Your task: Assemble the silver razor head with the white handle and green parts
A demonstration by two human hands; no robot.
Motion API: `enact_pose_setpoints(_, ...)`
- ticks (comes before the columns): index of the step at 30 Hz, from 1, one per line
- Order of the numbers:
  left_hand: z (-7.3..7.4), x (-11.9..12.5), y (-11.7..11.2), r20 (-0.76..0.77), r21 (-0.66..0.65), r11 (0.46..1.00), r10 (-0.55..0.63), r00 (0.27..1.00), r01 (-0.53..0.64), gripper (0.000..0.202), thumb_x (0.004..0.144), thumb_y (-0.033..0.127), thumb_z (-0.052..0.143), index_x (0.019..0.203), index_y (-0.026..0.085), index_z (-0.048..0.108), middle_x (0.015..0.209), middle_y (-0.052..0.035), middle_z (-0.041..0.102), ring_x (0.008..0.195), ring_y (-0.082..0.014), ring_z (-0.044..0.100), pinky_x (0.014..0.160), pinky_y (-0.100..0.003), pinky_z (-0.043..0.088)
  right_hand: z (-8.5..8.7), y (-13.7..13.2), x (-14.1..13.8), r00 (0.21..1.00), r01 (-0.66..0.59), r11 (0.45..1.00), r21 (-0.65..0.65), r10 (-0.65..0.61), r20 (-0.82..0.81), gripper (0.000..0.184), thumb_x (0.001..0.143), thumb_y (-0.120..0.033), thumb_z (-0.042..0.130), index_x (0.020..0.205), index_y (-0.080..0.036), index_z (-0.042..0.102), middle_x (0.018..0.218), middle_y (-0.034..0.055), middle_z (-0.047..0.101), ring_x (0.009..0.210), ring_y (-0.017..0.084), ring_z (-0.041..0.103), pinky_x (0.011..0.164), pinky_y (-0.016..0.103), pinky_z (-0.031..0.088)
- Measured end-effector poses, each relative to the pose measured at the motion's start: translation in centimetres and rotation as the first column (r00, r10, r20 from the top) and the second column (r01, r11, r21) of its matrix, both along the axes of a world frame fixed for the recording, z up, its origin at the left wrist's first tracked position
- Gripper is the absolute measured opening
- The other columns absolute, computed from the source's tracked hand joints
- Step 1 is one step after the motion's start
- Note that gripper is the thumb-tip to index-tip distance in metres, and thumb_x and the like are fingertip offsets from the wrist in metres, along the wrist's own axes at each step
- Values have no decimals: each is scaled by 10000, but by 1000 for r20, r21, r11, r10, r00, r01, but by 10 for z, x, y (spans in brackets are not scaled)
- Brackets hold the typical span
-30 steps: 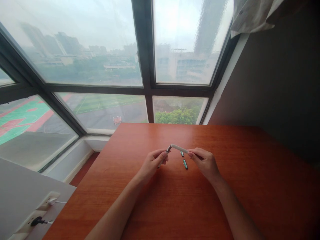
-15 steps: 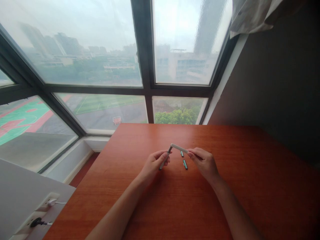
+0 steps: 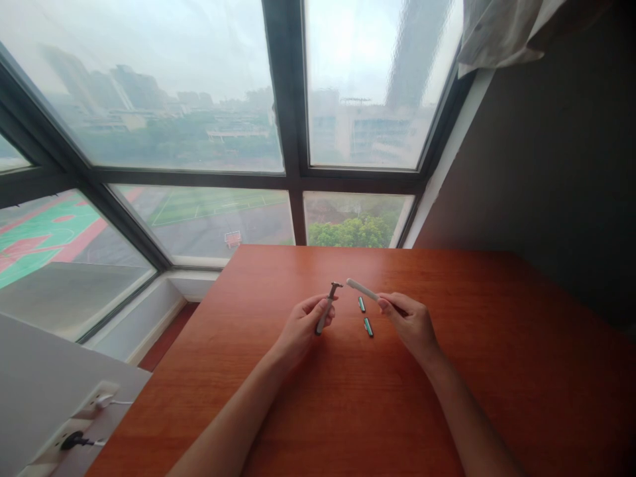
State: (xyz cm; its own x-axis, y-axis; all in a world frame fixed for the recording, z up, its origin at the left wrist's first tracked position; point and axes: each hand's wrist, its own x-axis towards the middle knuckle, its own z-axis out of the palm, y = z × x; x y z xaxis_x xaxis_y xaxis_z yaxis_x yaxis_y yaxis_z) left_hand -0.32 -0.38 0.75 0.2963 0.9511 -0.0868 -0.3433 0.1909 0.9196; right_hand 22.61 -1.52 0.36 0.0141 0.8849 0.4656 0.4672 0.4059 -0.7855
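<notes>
In the head view my left hand (image 3: 307, 326) is closed around a razor handle (image 3: 326, 314), grey with a dark neck. Its narrow T-shaped top points up and slightly right. My right hand (image 3: 406, 319) pinches one end of a slim, pale stick with a rounded tip (image 3: 362, 289); its exact kind does not show. The stick's free end points left towards the razor's top, with a small gap between them. Below the stick, two small dark-and-green razor cartridges (image 3: 362, 305) lie on the table, one nearer to me than the other.
The reddish-brown wooden table (image 3: 348, 411) stretches under both arms to the window frame (image 3: 293, 180). At lower left, a white wall carries sockets with plugs (image 3: 74, 442). A pale cloth (image 3: 501, 33) hangs at upper right beside a dark wall.
The pale stick has come away from the razor's top and moved slightly right with my right hand. The razor's T-shaped top now shows. Both cartridges stay in place.
</notes>
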Motion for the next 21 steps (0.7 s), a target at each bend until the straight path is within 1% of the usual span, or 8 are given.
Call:
enact_pose_setpoints(2,0,1,0,-1,-3,1000,-12,1000,12,438,759,435,679,1060,116,672,731,-51,581,612,-102,470,568,-225,350,1,-1,-1,1000,-15,1000,-8,15,-13,274,870,-406,549,877,-185,711,712,36,652,657,174,595,606,269,458)
enact_pose_setpoints(6,-1,1,0,-2,12,1000,-27,1000,27,415,763,416,682,1050,118,679,731,-51,590,623,-105,481,580,-227,353,1,-1,-2,999,-46,999,-13,46,10,281,875,-405,539,880,-186,715,709,35,650,644,170,588,599,266,449)
enact_pose_setpoints(11,1,0,0,-17,21,1000,-3,1000,4,399,761,407,685,1049,131,685,732,-51,593,648,-116,480,595,-230,357,-1,1,0,1000,-16,1000,-12,16,17,291,865,-423,549,872,-192,725,691,31,651,628,168,587,587,264,451)
enact_pose_setpoints(15,1,-1,0,-24,20,1000,-4,1000,4,399,761,409,683,1054,138,684,751,-57,601,668,-124,495,615,-236,368,0,0,0,1000,-24,1000,-12,24,7,285,865,-418,553,880,-190,723,720,38,660,637,170,589,590,265,450)
enact_pose_setpoints(21,-1,-1,-1,-40,31,1000,-3,999,4,372,771,398,677,1047,150,686,765,-51,613,675,-122,503,637,-241,368,-1,0,-1,999,-32,999,-16,32,21,279,866,-416,554,886,-195,722,692,29,643,641,173,591,602,268,452)
